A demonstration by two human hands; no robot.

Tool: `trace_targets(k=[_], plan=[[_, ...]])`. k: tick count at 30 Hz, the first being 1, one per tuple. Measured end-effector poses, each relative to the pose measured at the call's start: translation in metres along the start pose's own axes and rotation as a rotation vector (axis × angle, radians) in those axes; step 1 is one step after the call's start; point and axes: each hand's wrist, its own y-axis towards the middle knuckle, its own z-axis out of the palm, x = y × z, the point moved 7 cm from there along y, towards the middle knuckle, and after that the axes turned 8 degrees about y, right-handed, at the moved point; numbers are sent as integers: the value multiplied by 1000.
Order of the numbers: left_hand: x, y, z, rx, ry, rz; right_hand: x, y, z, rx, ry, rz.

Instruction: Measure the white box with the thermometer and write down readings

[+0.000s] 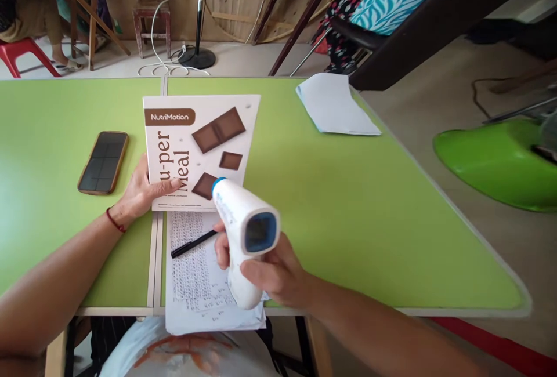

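My left hand (141,191) grips the lower left edge of a white NutriMotion box (174,151) with chocolate pieces printed on it, thumb across its front. In my right hand (278,269) is a white infrared thermometer (243,214), its blue-rimmed nose toward the lower right part of the box. Its small screen faces me and looks dark. Below the box lie handwritten sheets (191,307), partly covered by the thermometer and hand. A black pen (194,245) rests slantwise on them, one end near my right fingers.
A phone (103,162) in a brown case lies left on the green table (369,220). White folded paper (335,104) is at the far edge. Beyond stand a fan base (198,58), a wooden chair (152,14) and a seated person (26,6). A green plastic seat (491,162) is at right.
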Motion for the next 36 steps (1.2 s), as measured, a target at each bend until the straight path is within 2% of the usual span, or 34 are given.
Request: trace_targets(k=[4,7,14,21,27,36], plan=[[1,1,-1,-9,33,-24,-9,1,-1,-42,-101,51],[-1,0,-2,-20,107,-30,-12,4,-2,-58,-107,54],[6,1,-4,-18,121,-55,-23,9,-5,-72,-151,57],[0,2,1,27,61,-23,-30,10,-4,-50,-87,187],[0,2,0,26,105,-54,-29,10,-4,-47,-69,175],[-6,3,2,37,92,1,-30,10,-9,-49,-107,155]])
